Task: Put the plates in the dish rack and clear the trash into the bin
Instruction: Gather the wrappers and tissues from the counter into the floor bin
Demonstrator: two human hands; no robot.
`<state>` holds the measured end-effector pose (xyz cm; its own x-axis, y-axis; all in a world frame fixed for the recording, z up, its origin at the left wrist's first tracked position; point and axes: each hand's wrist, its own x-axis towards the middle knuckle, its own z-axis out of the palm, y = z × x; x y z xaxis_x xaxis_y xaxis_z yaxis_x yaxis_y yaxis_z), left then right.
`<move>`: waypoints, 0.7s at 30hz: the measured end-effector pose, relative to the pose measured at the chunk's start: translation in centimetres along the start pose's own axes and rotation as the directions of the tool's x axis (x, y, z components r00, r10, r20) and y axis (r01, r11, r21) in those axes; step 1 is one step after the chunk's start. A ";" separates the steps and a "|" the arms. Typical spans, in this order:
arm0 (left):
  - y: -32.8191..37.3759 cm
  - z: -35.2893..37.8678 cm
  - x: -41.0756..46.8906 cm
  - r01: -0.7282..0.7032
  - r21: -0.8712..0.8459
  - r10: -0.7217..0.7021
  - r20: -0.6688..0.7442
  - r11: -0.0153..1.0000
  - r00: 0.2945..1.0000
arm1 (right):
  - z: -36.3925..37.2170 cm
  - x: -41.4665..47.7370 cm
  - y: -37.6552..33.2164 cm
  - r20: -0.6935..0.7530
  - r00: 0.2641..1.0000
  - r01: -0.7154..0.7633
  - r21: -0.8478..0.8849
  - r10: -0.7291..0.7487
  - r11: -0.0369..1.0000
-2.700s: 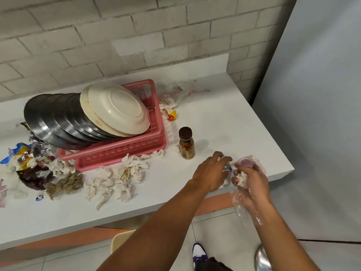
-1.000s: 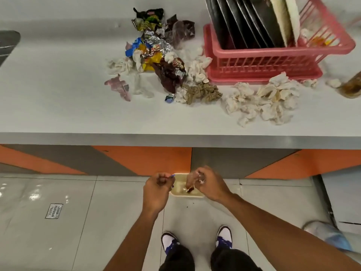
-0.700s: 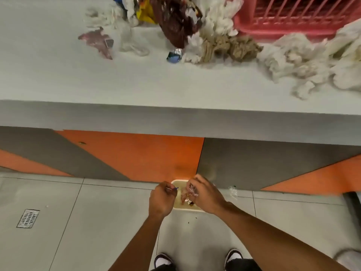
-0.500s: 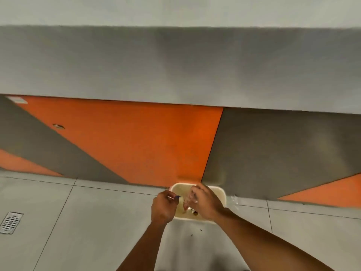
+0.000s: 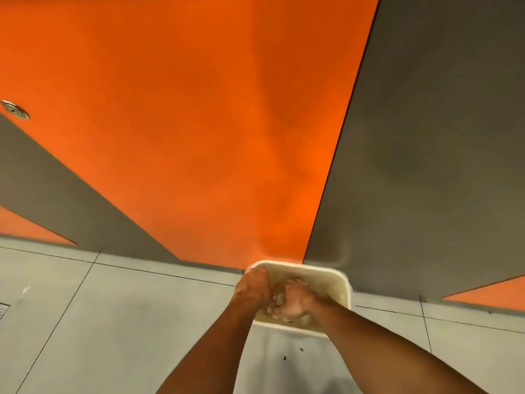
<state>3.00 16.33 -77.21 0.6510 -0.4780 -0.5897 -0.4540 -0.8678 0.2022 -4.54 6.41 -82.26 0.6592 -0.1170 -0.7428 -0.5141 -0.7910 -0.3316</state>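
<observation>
Bin: cream-coloured, rectangular with rounded corners, open top. Stands on the tiled floor, its far rim against the foot of the counter front, where the orange panel meets the grey panel.

Left hand: over the bin's left rim, back of the hand toward the camera. Fingers curled downward into the opening; their tips are hidden, so what they hold, if anything, cannot be told.

Right hand: inside the bin's opening, just right of the left hand and nearly touching it. Fingers bunched loosely inward; blur prevents telling whether they clamp anything.

Trash: a pale, crumpled, partly translucent scrap, visible between the two hands, at the left-hand knuckles and under the right-hand fingertips, within the bin's rim. Exact material not distinguishable. Further pale matter lies below the right palm, on the bin's near inner side.

Forearms: both bare, entering from the lower edge and converging on the bin.

Floor: light grey tiles with dark joints. Small dark crumbs lie on the tile on the near side of the bin, below the wrists.

Metal fitting: small, round, set in the orange panel, far left of both hands.
</observation>
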 end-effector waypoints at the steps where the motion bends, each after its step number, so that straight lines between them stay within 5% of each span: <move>1: 0.0 -0.1 -0.4 0.005 -0.011 -0.005 0.005 1.000 1.000 | -0.1 -0.2 0.1 0.018 1.000 0.000 0.023 0.000 1.000; 11: 1.7 -7.4 -9.5 0.062 -0.359 -0.090 -0.062 0.931 0.994 | -7.1 -10.7 -2.5 -0.219 0.975 0.068 0.200 -0.023 0.978; 21: 6.7 -21.0 -25.2 -0.193 -0.684 -0.072 -0.339 0.704 0.938 | -19.5 -31.3 -9.8 -0.487 0.873 0.213 0.420 0.021 0.882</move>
<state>-3.74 19.68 -44.58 0.8493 -0.4324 -0.3030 -0.0292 -0.6115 0.7907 -9.41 6.16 -44.41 0.8320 -0.4112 -0.3724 -0.5437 -0.4709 -0.6948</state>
